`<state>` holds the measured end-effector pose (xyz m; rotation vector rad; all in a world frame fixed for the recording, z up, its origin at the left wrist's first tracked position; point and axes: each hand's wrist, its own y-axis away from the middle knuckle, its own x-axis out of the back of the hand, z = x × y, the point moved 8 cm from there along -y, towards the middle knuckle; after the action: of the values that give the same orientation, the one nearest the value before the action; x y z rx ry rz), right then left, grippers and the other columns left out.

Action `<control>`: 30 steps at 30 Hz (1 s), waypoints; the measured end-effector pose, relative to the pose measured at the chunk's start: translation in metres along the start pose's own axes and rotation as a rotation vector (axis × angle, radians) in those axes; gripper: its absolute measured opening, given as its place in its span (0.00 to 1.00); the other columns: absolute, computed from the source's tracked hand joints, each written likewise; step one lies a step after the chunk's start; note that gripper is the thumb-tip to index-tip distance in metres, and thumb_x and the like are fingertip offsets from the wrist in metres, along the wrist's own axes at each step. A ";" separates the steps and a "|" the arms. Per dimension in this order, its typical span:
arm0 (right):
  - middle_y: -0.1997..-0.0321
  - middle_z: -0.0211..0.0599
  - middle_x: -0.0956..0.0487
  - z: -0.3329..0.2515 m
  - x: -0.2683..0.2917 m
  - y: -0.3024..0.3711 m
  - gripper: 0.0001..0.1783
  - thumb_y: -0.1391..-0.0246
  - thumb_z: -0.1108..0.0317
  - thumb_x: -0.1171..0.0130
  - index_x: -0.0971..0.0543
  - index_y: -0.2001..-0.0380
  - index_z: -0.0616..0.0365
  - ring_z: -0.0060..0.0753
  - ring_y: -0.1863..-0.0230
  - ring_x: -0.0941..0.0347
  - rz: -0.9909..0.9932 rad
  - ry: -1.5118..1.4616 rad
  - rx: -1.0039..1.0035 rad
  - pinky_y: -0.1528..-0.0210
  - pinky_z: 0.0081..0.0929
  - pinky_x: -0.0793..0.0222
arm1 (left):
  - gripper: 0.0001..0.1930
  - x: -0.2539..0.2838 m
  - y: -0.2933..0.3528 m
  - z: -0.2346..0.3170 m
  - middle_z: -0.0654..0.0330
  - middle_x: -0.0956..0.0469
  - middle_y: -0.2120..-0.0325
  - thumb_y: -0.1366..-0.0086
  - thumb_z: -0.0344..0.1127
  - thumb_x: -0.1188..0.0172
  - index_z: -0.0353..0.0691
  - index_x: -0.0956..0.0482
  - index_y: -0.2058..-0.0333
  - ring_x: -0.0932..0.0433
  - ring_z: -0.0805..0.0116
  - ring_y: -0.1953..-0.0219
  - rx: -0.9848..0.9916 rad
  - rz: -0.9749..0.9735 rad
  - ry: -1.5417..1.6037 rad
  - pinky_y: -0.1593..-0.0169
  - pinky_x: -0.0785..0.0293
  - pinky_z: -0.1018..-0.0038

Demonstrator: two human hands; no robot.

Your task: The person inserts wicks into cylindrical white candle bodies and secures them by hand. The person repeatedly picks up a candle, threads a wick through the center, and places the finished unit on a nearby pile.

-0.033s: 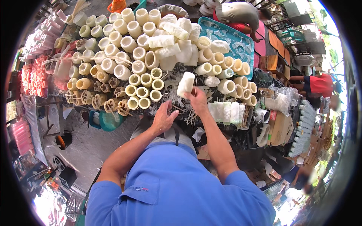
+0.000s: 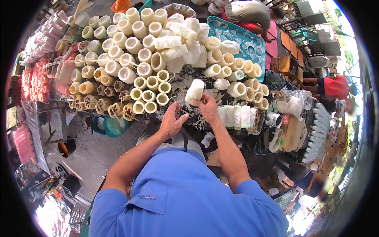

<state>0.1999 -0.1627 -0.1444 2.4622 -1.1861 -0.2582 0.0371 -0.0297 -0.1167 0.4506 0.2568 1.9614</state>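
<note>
Right hand: the right hand [image 2: 207,108] is clamped on a white block [image 2: 194,91], gripping its near right part between thumb and fingers.
White block: raised over the near middle of the tabletop [image 2: 181,81], tilted, its far end leaning slightly right.
Left hand: the left hand [image 2: 173,120], fingers and thumb apart, stands just left of and nearer than the block, at the tabletop's near edge.
Left of block: small pale-green cups [image 2: 151,83] in a close group; brown lobed pieces [image 2: 129,111] farther left.
Far side: white slabs [image 2: 192,53] heaped beside cream cups [image 2: 134,45].
Far right: blue-green tray [image 2: 258,46], white residue on its surface.
Near right: a row of white-green pieces [image 2: 237,117], side by side and touching.
</note>
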 end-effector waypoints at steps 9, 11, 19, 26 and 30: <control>0.60 0.26 0.18 -0.014 0.011 0.056 0.23 0.37 0.60 0.25 0.15 0.43 0.59 0.14 0.65 0.31 0.020 0.233 -0.042 0.63 0.19 0.31 | 0.22 -0.014 -0.048 0.029 0.62 0.14 0.64 0.41 0.37 0.19 0.35 0.16 0.52 0.17 0.73 0.60 -0.067 -0.082 0.269 0.51 0.19 0.71; 0.60 0.26 0.17 -0.037 0.016 0.064 0.17 0.32 0.62 0.30 0.14 0.46 0.60 0.18 0.61 0.28 0.012 0.236 -0.019 0.56 0.22 0.29 | 0.20 -0.003 -0.038 0.044 0.58 0.15 0.66 0.44 0.32 0.20 0.37 0.16 0.54 0.16 0.66 0.61 -0.280 -0.001 -0.001 0.52 0.19 0.69; 0.63 0.44 0.15 -0.137 -0.008 0.091 0.09 0.33 0.70 0.36 0.12 0.55 0.60 0.45 0.63 0.18 -0.032 0.858 0.395 0.59 0.38 0.22 | 0.18 0.006 -0.017 0.043 0.57 0.12 0.59 0.44 0.25 0.22 0.39 0.12 0.53 0.13 0.66 0.60 -0.342 0.017 -0.114 0.53 0.17 0.70; 0.68 0.39 0.19 -0.148 -0.045 0.088 0.07 0.41 0.72 0.36 0.13 0.60 0.56 0.48 0.63 0.18 -0.133 1.062 0.558 0.61 0.44 0.23 | 0.12 0.009 -0.014 0.039 0.58 0.11 0.63 0.42 0.25 0.23 0.36 0.11 0.59 0.14 0.69 0.62 -0.338 0.037 -0.042 0.56 0.18 0.72; 0.70 0.36 0.21 -0.161 -0.048 0.092 0.03 0.40 0.71 0.36 0.15 0.66 0.58 0.45 0.66 0.20 -0.045 1.019 0.719 0.64 0.43 0.26 | 0.10 0.014 -0.012 0.037 0.59 0.12 0.64 0.41 0.25 0.24 0.35 0.11 0.59 0.15 0.71 0.63 -0.287 0.040 -0.031 0.57 0.19 0.72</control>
<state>0.1580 -0.1337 0.0405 2.5152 -0.7927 1.4586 0.0569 -0.0126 -0.0849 0.3004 -0.0549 1.9897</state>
